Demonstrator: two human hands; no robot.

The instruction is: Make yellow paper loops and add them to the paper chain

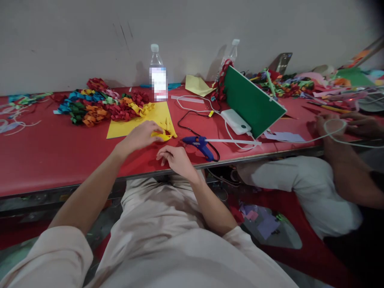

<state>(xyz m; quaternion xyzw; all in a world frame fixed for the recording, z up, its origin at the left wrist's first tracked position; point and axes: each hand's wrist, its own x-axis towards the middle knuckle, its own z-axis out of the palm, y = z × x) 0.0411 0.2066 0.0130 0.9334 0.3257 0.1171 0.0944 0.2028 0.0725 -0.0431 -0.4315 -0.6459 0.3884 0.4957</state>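
My left hand (141, 136) rests on the red table (45, 160) with its fingers closed on a small folded yellow paper piece (163, 136), at the near corner of a yellow paper sheet (135, 120). My right hand (174, 156) lies flat near the table's front edge, fingers stretched and holding nothing. A blue glue gun (201, 145) lies just right of it with a white glue stick in its back.
Coloured folded paper chains (99, 106) are heaped behind the yellow sheet. A water bottle (158, 74), a white power bank (237, 121) with cables and a green board (252, 100) stand further back. A co-worker's hands (345, 126) hold white cord at the right.
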